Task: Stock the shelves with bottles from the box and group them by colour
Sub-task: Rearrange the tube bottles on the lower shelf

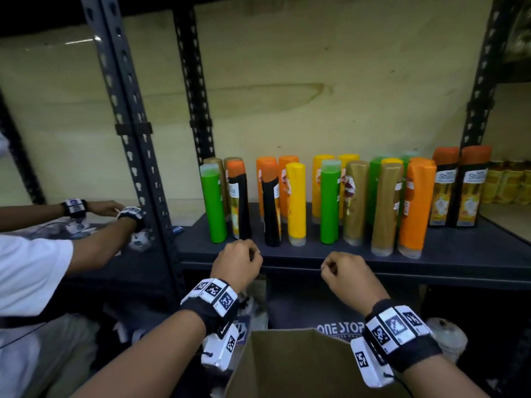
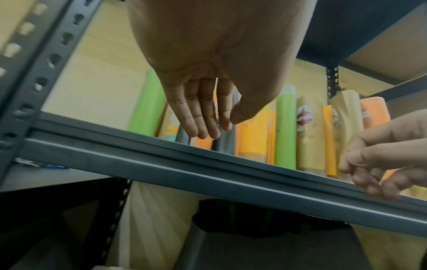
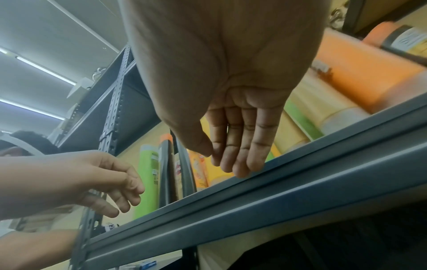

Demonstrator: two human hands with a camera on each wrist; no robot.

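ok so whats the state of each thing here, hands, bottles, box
left hand: empty, fingers loosely curled, at the shelf front edge
right hand: empty, fingers loosely curled, at the same edge
bottles: upright on the shelf, colours mixed, not grouped
two black bottles with orange caps: upright together at the right end
box: open below the shelf, contents hidden

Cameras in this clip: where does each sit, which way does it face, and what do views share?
Head: worn high, looks down at the shelf of bottles; both wrists and empty hands show.
Left wrist: looks up along the left hand at the shelf edge.
Right wrist: looks up along the right hand towards the ceiling lights.
Shared: each wrist view catches the other hand and the green bottle.
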